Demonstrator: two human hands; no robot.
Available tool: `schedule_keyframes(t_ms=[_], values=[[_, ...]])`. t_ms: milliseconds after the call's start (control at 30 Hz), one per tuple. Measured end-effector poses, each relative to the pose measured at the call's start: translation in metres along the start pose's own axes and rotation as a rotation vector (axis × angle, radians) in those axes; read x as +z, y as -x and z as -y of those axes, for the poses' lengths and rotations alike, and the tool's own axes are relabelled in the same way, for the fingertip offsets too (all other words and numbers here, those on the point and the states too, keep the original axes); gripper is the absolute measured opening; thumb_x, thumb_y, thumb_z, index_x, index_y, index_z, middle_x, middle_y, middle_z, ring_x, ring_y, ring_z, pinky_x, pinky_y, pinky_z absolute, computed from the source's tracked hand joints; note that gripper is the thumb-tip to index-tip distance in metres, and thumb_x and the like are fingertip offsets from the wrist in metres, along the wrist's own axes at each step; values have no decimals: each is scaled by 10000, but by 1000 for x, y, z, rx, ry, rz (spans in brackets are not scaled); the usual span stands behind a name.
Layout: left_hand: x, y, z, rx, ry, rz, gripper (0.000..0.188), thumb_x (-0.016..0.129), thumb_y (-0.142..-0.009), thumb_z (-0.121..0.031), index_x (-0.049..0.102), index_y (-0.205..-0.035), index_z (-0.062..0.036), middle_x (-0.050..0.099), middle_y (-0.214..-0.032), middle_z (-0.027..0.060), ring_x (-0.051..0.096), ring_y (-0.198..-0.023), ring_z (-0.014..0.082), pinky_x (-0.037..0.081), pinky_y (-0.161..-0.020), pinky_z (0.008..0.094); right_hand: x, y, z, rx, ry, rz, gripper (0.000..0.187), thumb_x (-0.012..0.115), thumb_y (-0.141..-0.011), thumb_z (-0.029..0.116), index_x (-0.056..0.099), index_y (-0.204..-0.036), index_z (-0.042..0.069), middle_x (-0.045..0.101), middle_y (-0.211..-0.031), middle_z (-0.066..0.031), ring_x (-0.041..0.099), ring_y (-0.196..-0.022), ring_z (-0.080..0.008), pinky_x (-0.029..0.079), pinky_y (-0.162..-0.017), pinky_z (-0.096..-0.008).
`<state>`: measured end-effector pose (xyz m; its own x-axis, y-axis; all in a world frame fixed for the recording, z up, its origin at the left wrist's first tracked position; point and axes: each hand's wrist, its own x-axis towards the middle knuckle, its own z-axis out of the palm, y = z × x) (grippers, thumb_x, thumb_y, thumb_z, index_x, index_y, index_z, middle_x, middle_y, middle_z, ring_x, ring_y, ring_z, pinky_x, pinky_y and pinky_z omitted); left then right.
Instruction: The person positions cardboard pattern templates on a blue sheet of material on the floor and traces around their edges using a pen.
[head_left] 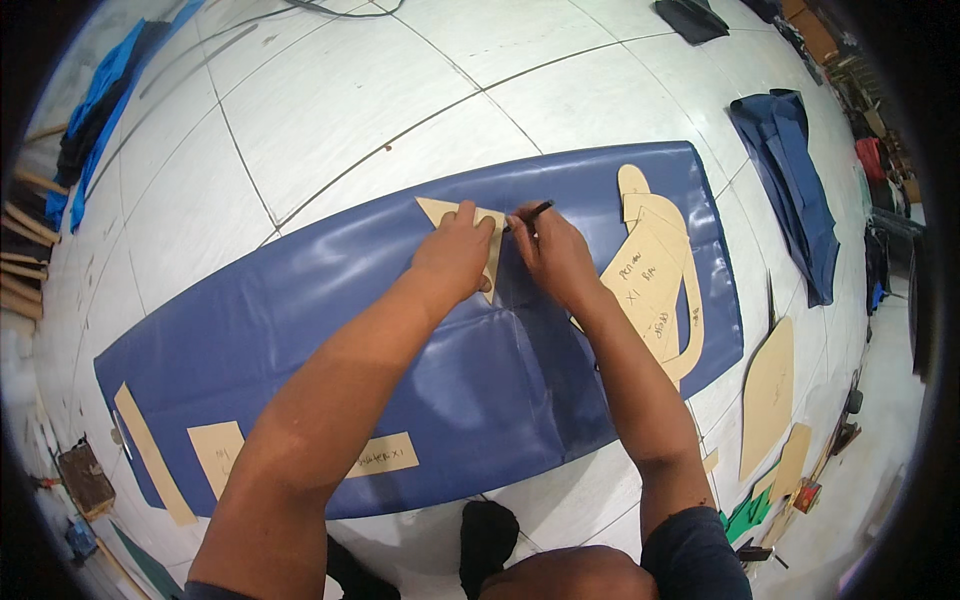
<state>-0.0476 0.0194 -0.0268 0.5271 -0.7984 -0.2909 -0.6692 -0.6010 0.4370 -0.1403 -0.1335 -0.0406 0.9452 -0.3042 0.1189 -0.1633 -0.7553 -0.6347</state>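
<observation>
With handwritten card templates (637,275) at three o'clock, the loosely spread left hand (456,250) presses a triangle (432,207) on glossy blue sheeting (470,390); the right hand (553,255) pinches a pen (542,210).

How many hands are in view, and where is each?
2: the left hand rests on the triangular tan piece; the right hand holds a black pen near its right edge.

Free lane on the blue sheet (470,400) between left forearm (350,375) and right forearm (640,385), plus open sheet left of the left hand (452,255), but the template stack (640,275) crowds the right, and long strip (152,450), partly hidden card (213,450) and lettered strip (390,455) clutter the near edge.
</observation>
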Motion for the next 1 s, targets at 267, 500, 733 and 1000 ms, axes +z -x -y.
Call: schedule_keyframes(t_ms=[267, 500, 733, 1000], values=[[-2, 2, 0, 6, -27, -3, 822, 908, -688, -202, 521, -1400, -69, 482, -1321, 194, 550, -1213, 397, 512, -1018, 466, 4, -9, -5, -51, 5, -64, 239, 559, -1034, 264, 617, -1062, 35, 690, -990, -211, 660, -940, -426, 531, -801, -488], [-2, 2, 0, 20, -20, -6, 817, 904, -692, -206, 515, -1397, -69, 485, -1323, 203, 553, -1208, 403, 514, -1014, 467, 5, -8, -5, -21, 14, -65, 238, 553, -1034, 258, 631, -1077, 37, 692, -1029, -194, 662, -971, -414, 539, -834, -476], [1, 0, 1, -5, -37, 16, 825, 893, -705, -187, 503, -1423, -75, 473, -1366, 201, 545, -1233, 401, 510, -1027, 470, 2, 32, 11, -10, 109, 114, 217, 588, -1018, 219, 657, -1071, 21, 701, -1022, -180, 669, -945, -404, 538, -807, -454], [-2, 2, 0, -8, -27, 26, 836, 883, -722, -194, 490, -1450, -78, 447, -1421, 202, 517, -1272, 403, 507, -1042, 462, -1, 48, 15, 26, 71, 239, 236, 596, -1006, 273, 620, -1080, 50, 691, -975, -190, 659, -924, -417, 531, -773, -516]])
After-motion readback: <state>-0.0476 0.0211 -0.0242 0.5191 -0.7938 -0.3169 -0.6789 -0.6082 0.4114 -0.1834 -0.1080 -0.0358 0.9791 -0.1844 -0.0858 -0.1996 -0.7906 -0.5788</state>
